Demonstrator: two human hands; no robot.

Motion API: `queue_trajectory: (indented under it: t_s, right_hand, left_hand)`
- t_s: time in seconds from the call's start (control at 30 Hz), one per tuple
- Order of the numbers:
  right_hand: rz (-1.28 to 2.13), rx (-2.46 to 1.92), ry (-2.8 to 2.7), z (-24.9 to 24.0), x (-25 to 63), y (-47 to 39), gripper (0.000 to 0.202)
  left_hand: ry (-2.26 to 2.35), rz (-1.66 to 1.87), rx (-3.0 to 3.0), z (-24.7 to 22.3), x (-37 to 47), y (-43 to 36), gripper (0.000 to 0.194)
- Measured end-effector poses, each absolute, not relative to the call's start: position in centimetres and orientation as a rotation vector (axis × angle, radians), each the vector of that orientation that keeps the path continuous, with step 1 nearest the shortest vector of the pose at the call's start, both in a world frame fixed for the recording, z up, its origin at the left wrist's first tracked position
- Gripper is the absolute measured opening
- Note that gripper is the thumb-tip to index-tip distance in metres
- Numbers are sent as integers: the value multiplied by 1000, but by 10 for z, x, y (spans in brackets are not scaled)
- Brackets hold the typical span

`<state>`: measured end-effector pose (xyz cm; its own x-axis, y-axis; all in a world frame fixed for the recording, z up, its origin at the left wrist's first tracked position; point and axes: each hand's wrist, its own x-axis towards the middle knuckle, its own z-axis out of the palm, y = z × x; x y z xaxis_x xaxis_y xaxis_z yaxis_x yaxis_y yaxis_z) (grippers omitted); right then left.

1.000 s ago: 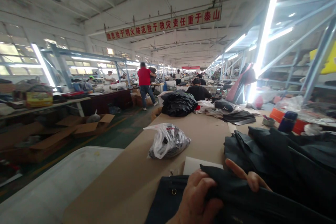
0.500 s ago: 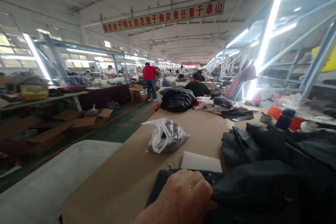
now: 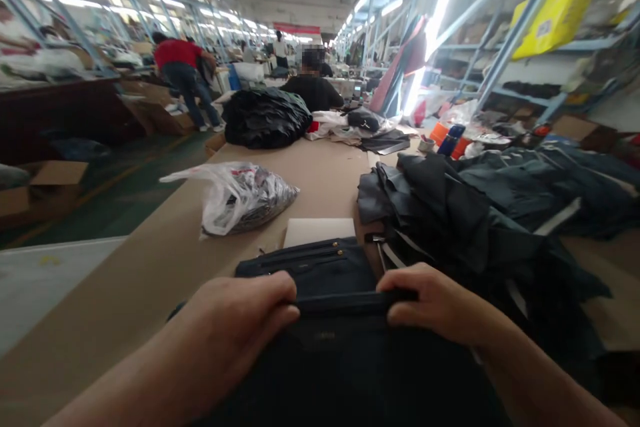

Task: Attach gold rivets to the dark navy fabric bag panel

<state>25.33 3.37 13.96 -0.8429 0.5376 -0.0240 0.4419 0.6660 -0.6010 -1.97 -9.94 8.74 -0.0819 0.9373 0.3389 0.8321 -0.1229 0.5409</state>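
In the head view, taking twelve o'clock as straight ahead from the held piece, a dark fabric piece (image 3: 345,373) with small, unreadable lettering is at the near side of the worktop (image 3: 165,267), its upper edge stretched between the two hands. The left hand (image 3: 245,300) pinches that edge between thumb and fingers at about ten o'clock; the right hand (image 3: 427,297) pinches it in the same way at about two. The undersides of both grips are hidden.

At twelve o'clock, just beyond the edge, lies a dark zipped piece (image 3: 315,268) with small gold-coloured fittings, and past it a pale pad (image 3: 320,231). A clear plastic bag (image 3: 245,197) of dark contents sits at eleven. A heap of dark cloth (image 3: 435,207) spreads from one to two o'clock, near the right hand. Farther off, near twelve, are a stack of dark pieces (image 3: 265,117) and a person in a black top (image 3: 313,90).

To handle the held edge well, I would set both pinches at the same height and pull evenly outward, only enough to take out slack; a harder pull on one side would likely skew it. Thumbs laid flat along the edge should spread the pressure and avoid creases. The gold-coloured fittings could snag or mark the cloth, so a little lift is wiser than dragging, and the right wrist needs room from the heap.
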Motion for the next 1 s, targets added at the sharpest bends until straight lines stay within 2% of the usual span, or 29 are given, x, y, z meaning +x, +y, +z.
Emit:
queue_trajectory:
  t_s: [0.1,0.27,0.37,0.67,0.73,0.87,1.0]
  right_hand:
    - [1073,-872,-2623,104,228,83,21]
    - [509,-1062,-2709,61,186,136,23]
    - [334,-1109,-2697,49,174,148,26]
    - [118,-1202,-2759,43,167,158,26]
    - [98,-1203,-2764,43,165,159,26]
    - [49,-1180,-2751,42,165,156,30]
    - [-11,-1104,-2715,57,180,140,24]
  left_hand:
    - [1989,754,2084,77,-41,-53,26]
    - [2113,612,2039,37,-62,4,26]
    - [2182,535,2019,19,-66,22,26]
    - [2393,329,2093,23,-52,28,19]
    - [2433,384,2245,24,-33,26,24]
    - [2208,446,2502,6,6,28,38]
    - [2268,561,2523,-27,14,36,40]
